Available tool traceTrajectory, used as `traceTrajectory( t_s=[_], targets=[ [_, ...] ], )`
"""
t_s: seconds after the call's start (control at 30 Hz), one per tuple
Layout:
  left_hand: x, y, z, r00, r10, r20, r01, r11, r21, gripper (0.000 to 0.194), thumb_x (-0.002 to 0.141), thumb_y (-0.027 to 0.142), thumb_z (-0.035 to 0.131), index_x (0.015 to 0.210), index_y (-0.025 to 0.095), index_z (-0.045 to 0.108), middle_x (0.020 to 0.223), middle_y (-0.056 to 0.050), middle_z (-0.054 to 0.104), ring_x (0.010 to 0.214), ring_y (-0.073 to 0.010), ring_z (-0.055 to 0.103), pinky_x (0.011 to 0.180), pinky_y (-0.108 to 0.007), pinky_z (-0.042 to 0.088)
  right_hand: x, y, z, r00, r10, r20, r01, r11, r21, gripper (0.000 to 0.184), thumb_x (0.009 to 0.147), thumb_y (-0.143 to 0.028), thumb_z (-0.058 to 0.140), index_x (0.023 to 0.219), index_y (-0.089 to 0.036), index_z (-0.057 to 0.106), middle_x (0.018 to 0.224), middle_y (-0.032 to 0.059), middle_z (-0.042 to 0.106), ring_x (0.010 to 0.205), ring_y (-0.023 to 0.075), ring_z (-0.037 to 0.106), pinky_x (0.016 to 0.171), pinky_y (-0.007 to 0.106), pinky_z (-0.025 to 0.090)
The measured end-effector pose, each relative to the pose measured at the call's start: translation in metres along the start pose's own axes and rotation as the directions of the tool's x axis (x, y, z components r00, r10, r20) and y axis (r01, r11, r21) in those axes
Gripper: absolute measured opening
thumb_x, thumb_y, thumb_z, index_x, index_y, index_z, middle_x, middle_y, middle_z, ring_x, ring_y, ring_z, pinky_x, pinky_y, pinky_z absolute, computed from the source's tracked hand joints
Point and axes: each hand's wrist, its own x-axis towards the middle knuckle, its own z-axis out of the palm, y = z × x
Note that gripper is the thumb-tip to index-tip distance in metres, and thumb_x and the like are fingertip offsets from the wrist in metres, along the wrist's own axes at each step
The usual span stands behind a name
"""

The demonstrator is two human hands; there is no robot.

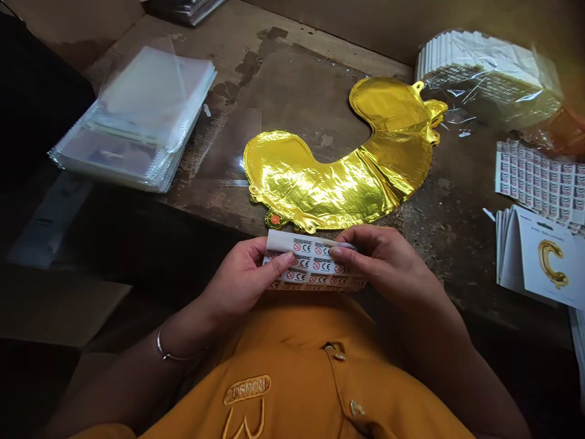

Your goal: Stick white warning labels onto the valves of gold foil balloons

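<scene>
Now our left hand [242, 283] and right hand [388, 265] pinch thin paper sticker sheet [315, 262], beside crinkled gold foil balloon [333, 177].

Your stained wooden workbench [292, 67] fills the view – a tan wall [356, 24] rises just behind it, a cardboard flap [55, 305] sits below its left edge, and the light falls dim and warm.

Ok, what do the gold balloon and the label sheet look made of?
The gold balloon looks like thin metallic foil: glossy, with sharp creases catching the light. The label sheet seems to be paper or thin film, white with printed marks and a slight sheen; the look doesn't settle which.
</scene>
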Motion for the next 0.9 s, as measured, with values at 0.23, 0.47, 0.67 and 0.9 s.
traceTrajectory(
  t_s=[0.23,0.47,0.67,0.9],
  targets=[
    [0.001,-0.007,0.003,0.994,0.058,-0.088,-0.047,0.991,0.121,0.033,0.081,0.039,0.069,0.102,0.013,0.070,0.101,-0.009,0.074,0.093,-0.0237,0.069,0.085,-0.035,0.057,-0.017,-0.010,0.026,0.669,-0.717,-0.196,0.397,0.567,-0.722,0.013,0.083,-0.016,0.062,0.092,-0.025,0.065,0.087,0.0054,0.068,0.088,0.0214,0.057,0.084,0.038,0.047],
    [-0.004,-0.004,0.005,0.991,0.125,-0.037,-0.120,0.987,0.108,0.024,0.086,0.036,0.063,0.096,0.016,0.071,0.093,-0.004,0.075,0.086,-0.0179,0.069,0.077,-0.025,0.054,-0.010,-0.010,0.041,0.730,-0.679,-0.083,0.445,0.564,-0.696,0.007,0.084,-0.022,0.064,0.088,-0.021,0.069,0.084,0.0031,0.071,0.082,0.0187,0.057,0.080,0.035,0.045],
    [-0.007,-0.002,0.006,0.988,0.143,-0.051,-0.126,0.960,0.250,0.025,0.089,0.037,0.058,0.091,0.016,0.071,0.084,-0.003,0.073,0.079,-0.0163,0.066,0.069,-0.023,0.052,-0.009,-0.009,0.038,0.757,-0.652,-0.043,0.437,0.554,-0.709,0.012,0.086,-0.027,0.061,0.088,-0.020,0.070,0.085,0.0031,0.072,0.083,0.0192,0.056,0.078,0.035,0.042],
    [-0.008,0.003,0.002,0.952,0.304,0.037,-0.254,0.717,0.649,0.028,0.091,0.032,0.051,0.078,0.014,0.067,0.068,-0.002,0.065,0.072,-0.0161,0.064,0.063,-0.023,0.047,-0.008,-0.019,0.036,0.774,-0.631,0.047,0.441,0.485,-0.755,0.019,0.088,-0.027,0.057,0.077,-0.018,0.070,0.072,0.0033,0.067,0.075,0.0182,0.054,0.071,0.034,0.037]
  ],
)
